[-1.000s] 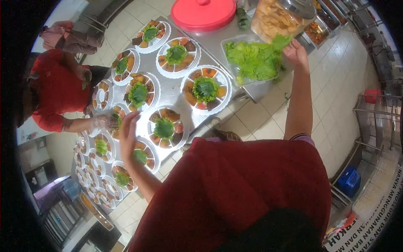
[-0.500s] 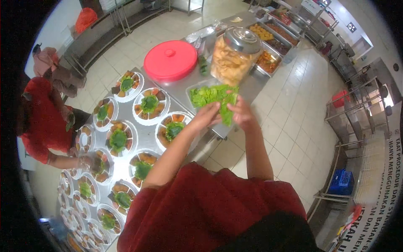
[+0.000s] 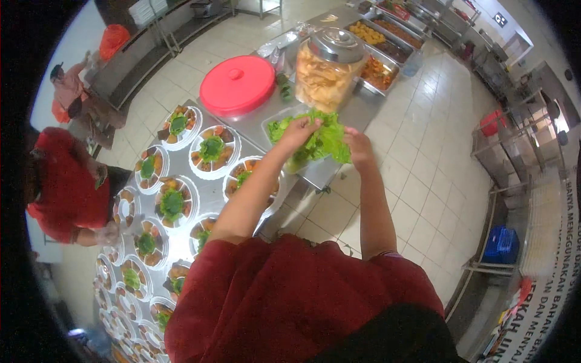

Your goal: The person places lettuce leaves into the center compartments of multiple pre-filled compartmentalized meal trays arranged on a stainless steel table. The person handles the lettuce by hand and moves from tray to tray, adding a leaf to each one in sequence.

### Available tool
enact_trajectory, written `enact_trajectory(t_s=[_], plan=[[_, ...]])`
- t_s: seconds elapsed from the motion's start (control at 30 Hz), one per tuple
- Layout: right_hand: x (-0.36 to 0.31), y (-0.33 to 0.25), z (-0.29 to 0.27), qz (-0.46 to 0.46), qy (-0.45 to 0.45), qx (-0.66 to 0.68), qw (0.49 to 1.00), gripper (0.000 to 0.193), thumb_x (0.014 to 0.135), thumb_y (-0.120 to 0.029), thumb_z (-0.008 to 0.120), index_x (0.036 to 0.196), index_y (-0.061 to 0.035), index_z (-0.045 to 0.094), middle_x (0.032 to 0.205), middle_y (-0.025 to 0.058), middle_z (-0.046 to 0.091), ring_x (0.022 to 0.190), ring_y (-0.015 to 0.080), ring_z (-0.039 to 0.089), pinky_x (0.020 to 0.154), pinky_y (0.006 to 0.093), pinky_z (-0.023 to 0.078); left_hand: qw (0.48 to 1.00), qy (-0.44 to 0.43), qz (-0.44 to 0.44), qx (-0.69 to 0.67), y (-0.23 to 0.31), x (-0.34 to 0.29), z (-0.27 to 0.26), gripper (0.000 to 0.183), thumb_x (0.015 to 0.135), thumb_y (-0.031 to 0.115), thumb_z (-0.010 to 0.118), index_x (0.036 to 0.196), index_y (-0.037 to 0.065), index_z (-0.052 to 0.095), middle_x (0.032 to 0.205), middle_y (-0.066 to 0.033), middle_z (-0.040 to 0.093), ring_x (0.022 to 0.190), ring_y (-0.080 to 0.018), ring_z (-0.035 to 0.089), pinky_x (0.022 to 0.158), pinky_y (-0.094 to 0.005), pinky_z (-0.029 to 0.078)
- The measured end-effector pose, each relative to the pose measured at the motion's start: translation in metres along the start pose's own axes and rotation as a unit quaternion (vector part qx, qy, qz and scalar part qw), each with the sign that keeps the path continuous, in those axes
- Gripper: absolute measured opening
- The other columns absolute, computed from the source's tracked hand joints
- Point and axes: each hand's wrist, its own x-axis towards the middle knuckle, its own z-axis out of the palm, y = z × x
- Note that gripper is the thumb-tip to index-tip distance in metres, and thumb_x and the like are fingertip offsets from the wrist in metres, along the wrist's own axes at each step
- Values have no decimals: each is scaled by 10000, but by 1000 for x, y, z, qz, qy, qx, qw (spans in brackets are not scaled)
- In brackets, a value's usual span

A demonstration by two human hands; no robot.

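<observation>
A frilly green lettuce leaf (image 3: 330, 138) is spread between my two hands, above a clear plastic tub (image 3: 267, 123) of lettuce at the table's near right corner. My left hand (image 3: 298, 134) pinches the leaf on its left side. My right hand (image 3: 358, 147) has its fingers closed on the leaf's right edge. Left of my left forearm stand rows of white compartment plates (image 3: 209, 175) filled with food; many have a green leaf in the middle. Behind the tub is a clear jar (image 3: 330, 69) of yellowish crackers with a metal lid.
A round red lidded container (image 3: 237, 85) sits left of the jar. Metal trays of food (image 3: 380, 75) line the table's far end. At the left, a co-worker in a red shirt (image 3: 69, 181) reaches a gloved hand over the plates. Shelves with a blue crate (image 3: 501, 244) stand right.
My hands have moved apart, and the lettuce leaf between them is now spread wider. The co-worker's gloved hand has drawn back left from a plate. My view has shifted slightly.
</observation>
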Motion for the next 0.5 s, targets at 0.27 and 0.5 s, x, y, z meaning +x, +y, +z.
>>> enact_trajectory(t_s=[0.27, 0.5], plan=[[-2, 14, -54, 163, 49, 243, 955, 320, 839, -152, 521, 1118, 3, 498, 1043, 98, 573, 918, 192, 572, 806, 313, 474, 970, 96, 42, 217, -11, 32, -15, 587, 791, 500, 550, 1167, 49, 524, 1044, -170, 597, 917, -266, 591, 801, -361, 448], [-16, -16, -16, 159, 53, 138, 976, 377, 874, -182, 493, 1191, 13, 434, 1083, 94, 546, 983, 180, 537, 800, 298, 470, 981, -100, -9, 166, 34, -4, 26, 759, 759, 561, 554, 1263, 17, 394, 1223, -212, 447, 1113, -247, 452, 917, -377, 357]])
